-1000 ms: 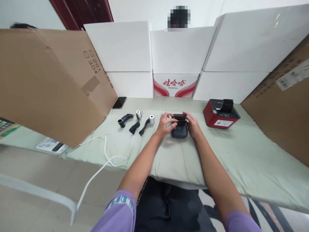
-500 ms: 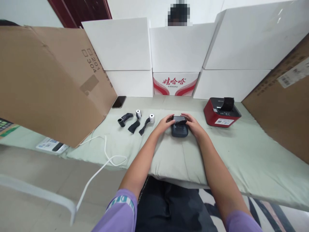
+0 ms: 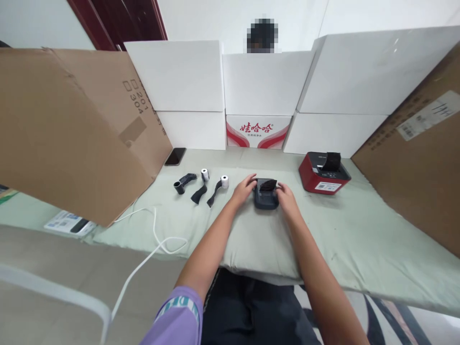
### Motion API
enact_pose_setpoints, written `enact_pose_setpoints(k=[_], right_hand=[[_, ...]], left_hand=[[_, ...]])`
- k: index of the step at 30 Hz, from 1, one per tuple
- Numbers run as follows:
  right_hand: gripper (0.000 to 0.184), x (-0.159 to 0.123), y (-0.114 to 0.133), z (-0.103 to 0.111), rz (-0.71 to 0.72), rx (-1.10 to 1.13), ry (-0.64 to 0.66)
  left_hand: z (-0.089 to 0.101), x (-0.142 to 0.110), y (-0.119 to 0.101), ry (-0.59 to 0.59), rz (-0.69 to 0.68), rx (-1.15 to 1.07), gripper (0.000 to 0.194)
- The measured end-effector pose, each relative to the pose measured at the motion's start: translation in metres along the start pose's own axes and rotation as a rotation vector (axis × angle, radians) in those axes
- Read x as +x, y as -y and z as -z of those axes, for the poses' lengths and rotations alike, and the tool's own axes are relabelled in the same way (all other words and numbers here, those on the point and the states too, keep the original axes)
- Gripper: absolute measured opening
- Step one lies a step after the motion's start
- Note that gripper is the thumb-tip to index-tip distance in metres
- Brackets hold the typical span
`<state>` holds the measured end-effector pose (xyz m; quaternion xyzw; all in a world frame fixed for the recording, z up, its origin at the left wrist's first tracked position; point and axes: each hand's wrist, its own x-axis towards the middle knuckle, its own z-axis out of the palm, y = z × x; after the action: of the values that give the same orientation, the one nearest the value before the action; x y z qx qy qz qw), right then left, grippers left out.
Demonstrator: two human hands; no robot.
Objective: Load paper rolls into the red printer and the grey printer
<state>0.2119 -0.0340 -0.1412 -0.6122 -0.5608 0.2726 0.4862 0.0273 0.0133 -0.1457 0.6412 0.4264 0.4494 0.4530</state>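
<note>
A small dark portable printer lies on the cloth-covered table in front of me. Its lid is down, and a short black paper strip sticks up from the slot. My left hand grips the printer's left edge near the far corner, thumb and fingers a little apart. On the opposite edge, my right hand has its fingers bent against the side. Left of my hands lie three small paper rolls with black tails: a white-ended roll, another white-ended roll and a dark roll.
A red and black printer with a black strip stands to the right. A phone lies at the back left, and a white cable crosses the left front. White boxes and brown cardboard wall the table; a person's head shows behind.
The printer's raised lid has come down, leaving the black strip standing out. My right hand has shifted from the far corner down the right side. The view has tilted slightly.
</note>
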Motion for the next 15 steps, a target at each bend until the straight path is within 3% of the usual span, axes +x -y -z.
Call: enact_pose_setpoints(k=[2, 5, 10, 15], right_hand=[[0.091, -0.022, 0.011, -0.011, -0.091, -0.110, -0.026], [0.117, -0.049, 0.031, -0.029, -0.037, -0.264, -0.127], [0.109, -0.058, 0.046, -0.037, 0.001, -0.364, -0.247], [0.101, -0.022, 0.037, -0.006, 0.044, -0.412, -0.366]], left_hand=[[0.000, 0.001, 0.001, -0.036, 0.030, -0.007, 0.048], [0.000, 0.001, 0.000, -0.050, 0.046, -0.019, 0.048], [0.000, -0.004, -0.006, -0.069, 0.026, 0.020, 0.048], [-0.002, -0.006, -0.011, -0.084, 0.051, 0.017, 0.049]])
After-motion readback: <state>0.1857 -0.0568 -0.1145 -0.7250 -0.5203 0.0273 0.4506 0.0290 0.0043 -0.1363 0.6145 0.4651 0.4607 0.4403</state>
